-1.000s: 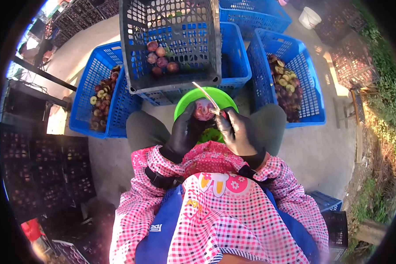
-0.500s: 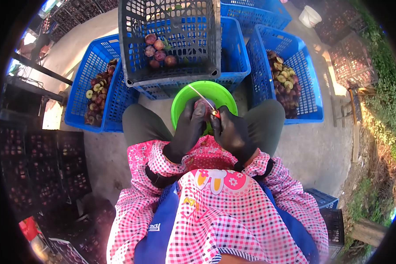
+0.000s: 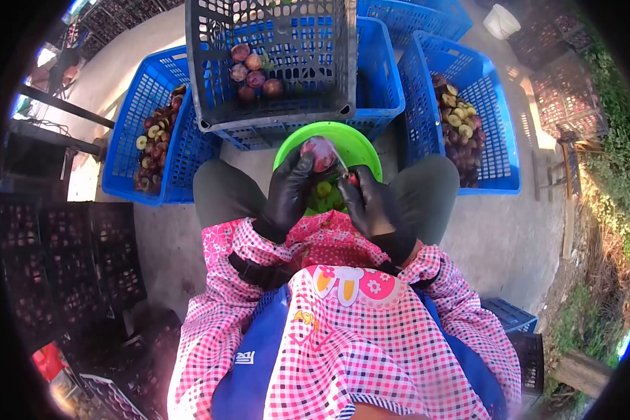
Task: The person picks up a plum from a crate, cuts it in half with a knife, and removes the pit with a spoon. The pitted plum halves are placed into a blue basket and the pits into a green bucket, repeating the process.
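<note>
Both my hands wear black gloves and work over a green bowl [image 3: 357,143] between my knees. My left hand [image 3: 289,192] holds a round reddish-purple fruit [image 3: 320,152] up above the bowl. My right hand [image 3: 367,201] grips a small knife [image 3: 344,170] whose thin blade rests against the fruit. Yellowish fruit pieces [image 3: 324,190] lie in the bowl beneath my hands.
A dark grey crate [image 3: 273,59] with a few whole fruits stands just beyond the bowl, on a blue crate [image 3: 381,84]. Blue crates at left [image 3: 129,133] and right [image 3: 500,140] hold cut fruit halves. Dark stacked trays [image 3: 70,259] line the left. A white bucket [image 3: 502,21] stands far right.
My left hand has lifted the fruit a little and turned it. The knife has swung from pointing up-left to lying short against the fruit. The view shifted slightly.
</note>
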`<act>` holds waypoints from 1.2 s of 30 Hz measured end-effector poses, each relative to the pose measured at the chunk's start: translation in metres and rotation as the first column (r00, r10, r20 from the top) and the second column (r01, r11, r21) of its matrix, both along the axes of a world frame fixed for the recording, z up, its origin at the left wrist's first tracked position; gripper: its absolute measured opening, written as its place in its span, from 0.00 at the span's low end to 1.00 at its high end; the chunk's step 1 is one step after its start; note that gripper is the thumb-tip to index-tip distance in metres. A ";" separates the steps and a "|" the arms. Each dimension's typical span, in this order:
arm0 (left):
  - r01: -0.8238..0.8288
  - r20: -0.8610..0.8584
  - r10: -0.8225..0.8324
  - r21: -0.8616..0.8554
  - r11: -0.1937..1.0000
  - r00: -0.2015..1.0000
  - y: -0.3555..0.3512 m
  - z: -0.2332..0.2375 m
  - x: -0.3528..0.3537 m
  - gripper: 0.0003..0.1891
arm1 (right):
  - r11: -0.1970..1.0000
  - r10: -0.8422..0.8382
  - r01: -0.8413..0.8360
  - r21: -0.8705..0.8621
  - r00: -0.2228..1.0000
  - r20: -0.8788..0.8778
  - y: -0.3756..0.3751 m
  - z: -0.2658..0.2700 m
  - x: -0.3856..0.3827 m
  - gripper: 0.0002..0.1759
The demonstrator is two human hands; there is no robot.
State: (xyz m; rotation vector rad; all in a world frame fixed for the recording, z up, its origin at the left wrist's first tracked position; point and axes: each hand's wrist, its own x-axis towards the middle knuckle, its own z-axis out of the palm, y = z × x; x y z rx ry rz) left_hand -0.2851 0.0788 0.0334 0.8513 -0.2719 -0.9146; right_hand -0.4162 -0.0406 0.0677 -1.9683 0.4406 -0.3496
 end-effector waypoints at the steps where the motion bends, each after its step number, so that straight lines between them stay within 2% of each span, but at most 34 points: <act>1: 0.000 -0.001 0.000 0.000 1.000 1.000 0.000 0.000 0.000 0.27 | 0.999 -0.012 0.011 -0.031 0.999 -0.039 0.003 0.001 0.001 0.13; 3: 0.006 -0.023 -0.008 -0.054 0.999 1.000 0.000 -0.002 0.000 0.26 | 0.998 0.006 -0.007 -0.056 1.000 -0.020 0.004 -0.006 0.004 0.13; 14: 0.002 0.041 -0.001 -0.029 1.000 0.999 0.005 -0.002 0.000 0.26 | 0.995 0.051 -0.052 -0.083 0.999 -0.010 0.006 -0.013 0.007 0.14; 16: 0.024 0.026 -0.023 -0.038 0.999 0.999 0.006 -0.003 0.000 0.27 | 0.998 0.060 -0.057 -0.040 0.996 0.066 0.008 -0.018 0.009 0.15; 18: -0.059 0.320 0.012 0.137 0.989 0.947 0.004 -0.001 -0.002 0.28 | 0.996 0.049 -0.048 -0.071 0.999 0.015 0.010 -0.031 0.008 0.16; 19: -0.061 0.322 0.014 0.137 0.989 0.947 0.003 0.001 -0.003 0.28 | 0.994 0.046 -0.049 -0.102 0.998 -0.034 0.011 -0.036 0.009 0.16; 21: 0.024 0.043 -0.025 0.037 0.999 0.999 0.002 0.007 -0.003 0.27 | 0.991 0.002 -0.003 -0.135 1.000 -0.004 0.019 -0.034 0.007 0.17; 22: 0.024 0.045 -0.026 0.039 0.999 0.999 0.000 0.010 -0.004 0.27 | 0.985 -0.042 0.045 -0.166 0.999 0.022 0.023 -0.033 0.007 0.17; 23: 0.098 -0.186 -0.106 -0.051 0.994 0.977 -0.004 0.012 -0.006 0.26 | 0.985 -0.041 0.044 -0.165 0.999 0.022 0.025 -0.033 0.007 0.17; 24: 0.146 -0.399 -0.197 -0.156 0.977 0.895 -0.006 0.012 -0.007 0.25 | 0.986 -0.062 0.068 -0.152 0.997 0.043 0.026 -0.032 0.008 0.14; 25: 0.148 -0.396 -0.199 -0.156 0.977 0.896 -0.006 0.008 -0.007 0.25 | 0.986 -0.088 0.097 -0.139 0.994 0.067 0.026 -0.032 0.009 0.12; 27: 0.050 -0.080 -0.053 -0.042 0.998 0.995 -0.008 0.003 -0.010 0.25 | 0.989 -0.086 0.095 -0.112 0.993 0.079 0.025 -0.034 0.009 0.12; 28: 0.055 -0.076 -0.058 -0.046 0.997 0.995 -0.007 0.002 -0.010 0.25 | 0.992 -0.081 0.089 -0.085 0.992 0.093 0.023 -0.034 0.009 0.11; 29: -0.046 0.369 -0.009 0.141 0.989 0.930 -0.006 0.013 -0.011 0.24 | 0.992 -0.086 0.094 -0.085 0.992 0.095 0.022 -0.032 0.009 0.11; 30: -0.217 0.739 -0.048 0.258 0.941 0.672 -0.005 0.022 -0.011 0.24 | 0.992 -0.077 0.089 -0.089 0.988 0.131 0.021 -0.029 0.007 0.11; 34: -0.197 0.799 -0.061 0.220 0.955 0.598 -0.004 0.035 -0.007 0.25 | 0.993 -0.052 0.071 -0.093 0.980 0.193 0.021 -0.030 0.006 0.10; 35: -0.034 0.433 -0.015 0.106 0.994 0.901 -0.004 0.032 -0.007 0.26 | 0.993 -0.050 0.070 -0.095 0.979 0.198 0.020 -0.031 0.008 0.10; 36: 0.062 -0.038 -0.065 -0.073 0.995 0.997 -0.003 0.028 -0.008 0.27 | 0.985 -0.044 0.068 -0.158 0.988 0.147 0.021 -0.032 0.009 0.10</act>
